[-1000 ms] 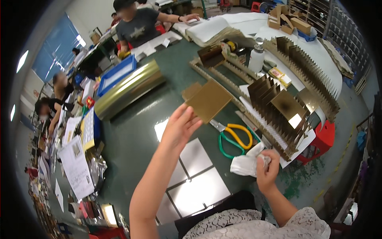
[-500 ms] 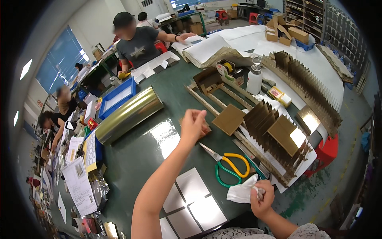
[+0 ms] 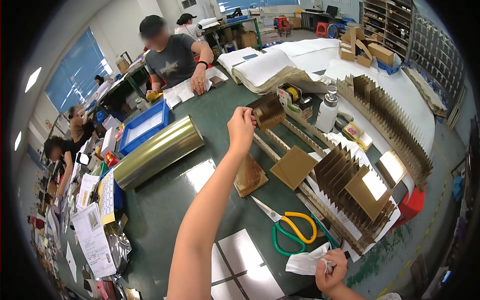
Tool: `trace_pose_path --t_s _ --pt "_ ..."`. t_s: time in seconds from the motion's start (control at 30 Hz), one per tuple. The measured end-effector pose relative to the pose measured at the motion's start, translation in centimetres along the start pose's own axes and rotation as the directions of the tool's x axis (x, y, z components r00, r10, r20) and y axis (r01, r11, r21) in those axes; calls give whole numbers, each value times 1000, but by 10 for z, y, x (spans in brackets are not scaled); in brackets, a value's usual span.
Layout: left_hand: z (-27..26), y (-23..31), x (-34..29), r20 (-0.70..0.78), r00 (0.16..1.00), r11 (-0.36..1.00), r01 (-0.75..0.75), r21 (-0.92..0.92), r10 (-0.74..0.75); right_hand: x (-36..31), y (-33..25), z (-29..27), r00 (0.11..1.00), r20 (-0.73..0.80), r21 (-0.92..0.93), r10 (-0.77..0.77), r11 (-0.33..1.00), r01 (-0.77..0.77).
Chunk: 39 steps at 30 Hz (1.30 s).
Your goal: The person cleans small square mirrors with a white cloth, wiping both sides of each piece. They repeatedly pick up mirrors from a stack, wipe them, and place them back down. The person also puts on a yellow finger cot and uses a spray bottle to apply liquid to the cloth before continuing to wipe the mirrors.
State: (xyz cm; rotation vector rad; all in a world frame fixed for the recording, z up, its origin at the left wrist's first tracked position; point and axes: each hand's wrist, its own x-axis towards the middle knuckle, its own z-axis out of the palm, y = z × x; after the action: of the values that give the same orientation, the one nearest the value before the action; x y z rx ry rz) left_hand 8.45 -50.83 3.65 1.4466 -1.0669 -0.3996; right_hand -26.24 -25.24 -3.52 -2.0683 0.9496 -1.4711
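Observation:
My left hand (image 3: 242,127) reaches forward, its fingers pinched on the edge of a thin brown square plate (image 3: 268,111) at the far end of a slotted rack (image 3: 280,142). Below that wrist lies a small stack of brownish square plates (image 3: 251,176). My right hand (image 3: 331,270), at the lower right, is closed around a crumpled white cloth (image 3: 306,262). Beyond the cloth rest scissors (image 3: 294,231) with one yellow and one green handle. Several brown plates (image 3: 332,167) stand upright in the rack, and two lie tilted on top, one a flat brown square (image 3: 293,167).
A shiny gold-toned roll (image 3: 160,150) and a blue tray (image 3: 145,127) are to the left. White-faced squares (image 3: 240,250) lie near me. A pump bottle (image 3: 327,110), a tape dispenser (image 3: 295,100) and a second plate rack (image 3: 390,120) stand right. A co-worker (image 3: 172,60) sits across the table.
My left hand has moved forward from the stack of plates to the plate at the rack's far end and grips it. My right hand still holds the cloth. The co-worker's arm has drawn back.

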Motion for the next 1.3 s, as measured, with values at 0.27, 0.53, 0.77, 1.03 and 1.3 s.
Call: trace_pose_path --t_s 0.27,0.53,0.77,1.03,1.3 --pt "6 -4 5 -34 994 990 -96 100 99 3 -1 0 1000 0 12 -19 1000 19" --pt "-88 69 -78 162 978 923 179 -340 -130 -2 5 1 1000 -18 19 -19 1000 20" --pt "-196 91 -266 305 836 692 549 -469 -456 10 -12 -7 981 123 102 150 981 -163" --pt "-214 102 -372 229 815 583 550 -598 -533 33 -48 -12 823 510 516 249 677 -524" --pt "-227 94 -403 169 829 589 508 -629 -533 31 -98 21 441 859 243 260 551 -798"
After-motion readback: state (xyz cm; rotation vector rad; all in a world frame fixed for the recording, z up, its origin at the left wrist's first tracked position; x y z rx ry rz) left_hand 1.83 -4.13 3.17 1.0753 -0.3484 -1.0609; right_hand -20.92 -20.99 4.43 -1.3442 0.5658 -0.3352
